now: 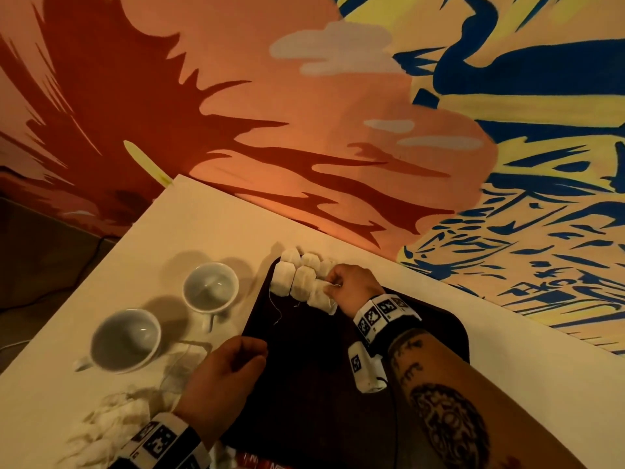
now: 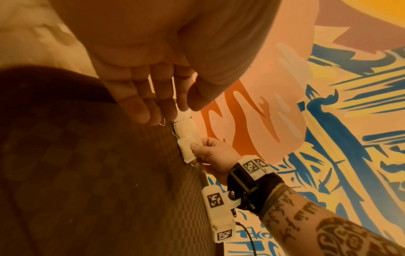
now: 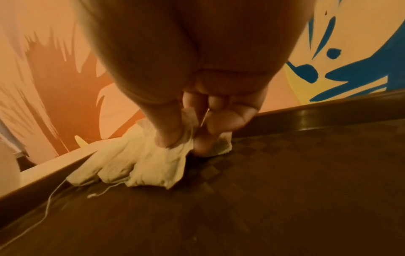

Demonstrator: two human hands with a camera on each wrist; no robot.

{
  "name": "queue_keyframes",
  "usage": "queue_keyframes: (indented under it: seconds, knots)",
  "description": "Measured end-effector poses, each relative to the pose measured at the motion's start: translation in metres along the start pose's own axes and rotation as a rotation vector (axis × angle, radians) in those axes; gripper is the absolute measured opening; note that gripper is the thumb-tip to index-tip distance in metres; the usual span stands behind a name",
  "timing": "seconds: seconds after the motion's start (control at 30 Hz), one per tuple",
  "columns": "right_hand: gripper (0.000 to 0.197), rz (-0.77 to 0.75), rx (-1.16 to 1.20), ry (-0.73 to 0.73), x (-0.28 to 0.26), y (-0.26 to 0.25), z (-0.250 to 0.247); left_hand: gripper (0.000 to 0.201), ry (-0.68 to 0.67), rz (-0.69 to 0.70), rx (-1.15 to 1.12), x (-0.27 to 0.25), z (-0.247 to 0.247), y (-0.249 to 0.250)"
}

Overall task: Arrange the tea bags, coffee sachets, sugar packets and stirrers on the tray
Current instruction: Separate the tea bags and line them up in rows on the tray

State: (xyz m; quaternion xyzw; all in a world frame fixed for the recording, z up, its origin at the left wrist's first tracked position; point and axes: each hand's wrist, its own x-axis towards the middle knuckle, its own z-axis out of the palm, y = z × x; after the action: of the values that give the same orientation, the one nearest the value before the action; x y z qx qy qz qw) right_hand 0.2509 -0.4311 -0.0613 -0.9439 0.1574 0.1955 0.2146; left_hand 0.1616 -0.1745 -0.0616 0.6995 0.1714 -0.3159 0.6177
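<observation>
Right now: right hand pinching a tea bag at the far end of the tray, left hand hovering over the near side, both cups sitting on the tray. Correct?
Not quite. The two white cups stand on the table, left of the tray, not on it; the head view shows this. The rest holds: right hand pinches a tea bag at the far end, left hand hovers over the near side.

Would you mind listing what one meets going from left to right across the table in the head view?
Larger white cup → smaller white cup → cluster of tea bags at the dark tray's far corner → right hand pinching one tea bag.
</observation>
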Motion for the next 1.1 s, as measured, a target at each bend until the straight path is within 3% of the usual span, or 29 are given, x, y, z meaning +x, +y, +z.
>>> queue_keyframes:
  seconds: [0.1,0.23,0.5,0.67,0.77,0.9,0.97,1.03,1.1]
  knots:
    - [0.010,0.027,0.001,0.029,0.005,0.000,-0.002,0.016,0.003,-0.010,-0.044,-0.002,-0.004,0.002]
    - [0.023,0.047,-0.001,0.042,0.008,-0.001,-0.003,0.015,0.009,-0.015,-0.062,-0.004,-0.005,0.005]
    - [0.026,0.048,0.042,0.105,-0.001,-0.002,-0.001,0.012,-0.006,-0.009,-0.060,-0.016,-0.011,0.003]
    - [0.018,0.025,0.075,0.152,-0.033,-0.001,0.009,0.017,0.028,0.037,-0.044,-0.030,-0.030,0.001]
    - [0.012,0.027,0.168,0.091,-0.068,-0.004,0.027,0.025,0.083,0.085,0.007,-0.050,-0.047,0.005]
    - [0.008,-0.011,0.197,-0.043,-0.113,-0.008,0.057,0.025,0.255,0.180,0.336,-0.065,-0.080,0.000]
    - [0.012,-0.019,0.192,-0.077,-0.133,-0.010,0.071,0.017,0.237,0.170,0.605,-0.067,-0.098,-0.012]
    - [0.014,-0.039,0.201,-0.077,-0.150,-0.012,0.083,0.053,0.140,0.110,0.869,-0.066,-0.107,-0.032]
    - [0.014,-0.066,0.213,-0.062,-0.163,-0.013,0.089,0.076,0.066,0.096,1.048,-0.064,-0.104,-0.054]
